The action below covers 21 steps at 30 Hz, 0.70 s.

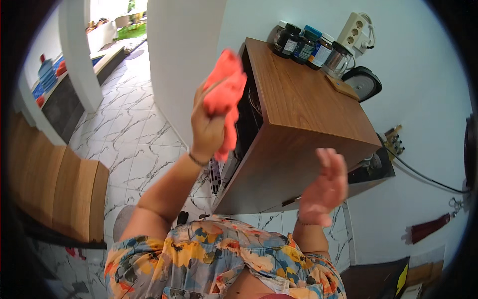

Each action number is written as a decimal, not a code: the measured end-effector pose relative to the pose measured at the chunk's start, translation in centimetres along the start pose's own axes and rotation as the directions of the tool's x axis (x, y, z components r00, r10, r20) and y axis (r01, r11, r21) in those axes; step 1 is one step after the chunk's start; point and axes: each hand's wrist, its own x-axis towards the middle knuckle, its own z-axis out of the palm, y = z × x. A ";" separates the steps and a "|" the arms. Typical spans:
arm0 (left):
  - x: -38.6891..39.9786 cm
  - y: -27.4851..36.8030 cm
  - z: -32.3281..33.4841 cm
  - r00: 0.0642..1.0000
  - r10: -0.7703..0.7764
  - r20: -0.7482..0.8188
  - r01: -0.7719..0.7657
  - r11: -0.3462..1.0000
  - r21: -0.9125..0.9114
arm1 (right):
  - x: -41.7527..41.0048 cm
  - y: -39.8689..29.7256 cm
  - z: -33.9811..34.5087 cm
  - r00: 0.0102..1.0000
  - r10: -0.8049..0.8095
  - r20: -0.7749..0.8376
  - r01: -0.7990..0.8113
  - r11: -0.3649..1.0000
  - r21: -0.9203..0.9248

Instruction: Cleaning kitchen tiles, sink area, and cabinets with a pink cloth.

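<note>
My left hand (209,127) is raised left of the wooden cabinet (302,93), its fingers closed around a bunched coral-red cloth (226,89). The cloth hangs down past the thumb, and its upper end looks blurred. In front of the cabinet's near side, my right hand (325,187) is held up with nothing in it, fingers upward and blurred. Several lidded bottles (286,41) stand along the back of the cabinet top, beside a clear jug (338,59). A small wooden board (341,88) lies by a black round-faced device (362,84).
A power strip (353,31) is mounted on the wall above the bottles. Wooden steps (74,187) rise at the left beside the marble-patterned tiled floor (145,127). Hooks with a dark red tassel (429,228) hang on the right wall, below a black cable (422,175).
</note>
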 end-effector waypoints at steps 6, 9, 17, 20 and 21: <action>10.2 -4.1 4.4 0.665 0.373 0.646 -0.509 0.860 0.027 | 1.0 1.9 1.5 0.983 0.080 -0.166 -0.161 0.807 -0.568; 13.2 -8.5 4.4 0.551 0.403 0.731 -0.589 0.808 -0.002 | 0.6 2.9 2.6 0.972 0.191 -0.136 -0.232 0.703 -0.672; 19.4 -19.5 3.9 0.648 0.391 0.654 -0.446 0.890 -0.089 | -0.1 4.2 4.2 0.965 0.131 -0.226 -0.260 0.543 -0.798; 20.7 -20.0 3.8 0.691 0.361 0.626 -0.410 0.909 -0.072 | 0.3 4.3 4.5 0.957 0.104 -0.270 -0.283 0.532 -0.798; 20.9 -19.8 3.7 0.694 0.357 0.626 -0.400 0.913 -0.078 | 0.3 4.4 4.6 0.967 0.113 -0.229 -0.254 0.529 -0.809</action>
